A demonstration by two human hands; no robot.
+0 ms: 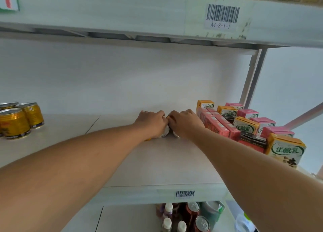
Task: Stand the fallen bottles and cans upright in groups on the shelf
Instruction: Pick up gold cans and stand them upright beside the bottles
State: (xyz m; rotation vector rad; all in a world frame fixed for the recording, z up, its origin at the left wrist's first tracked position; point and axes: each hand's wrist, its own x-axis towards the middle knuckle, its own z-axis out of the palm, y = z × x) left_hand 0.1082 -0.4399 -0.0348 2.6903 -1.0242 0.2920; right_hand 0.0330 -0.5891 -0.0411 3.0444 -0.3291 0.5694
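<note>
The cans are lying on their sides deep on the shelf (157, 161); the left-hand can (165, 132) is showing only its pale round end under the left hand (152, 122), and the right-hand can (176, 135) is peeking out just below the right hand (185, 122). Both hands are curling down over the cans, fingers wrapping them narrowly, knuckles almost touching; each hand is judged to be gripping its own can, though the fingertips are hidden behind the hands. The step in hand is probably the tipping-up of these two fallen cans; the next move is calling for a wrist roll that brings each end down flat on the board, side by side, clear of the cartons (248, 125) crowding just beyond the right fingers. Well off past the left fingers, gold cans (14, 122) are already standing grouped. The front cartons are reading 优酸乳; a barcode label (222, 15) overhead is reading A4-8-1-1; the print under the lower barcode (185, 194) is too blurred to read.
</note>
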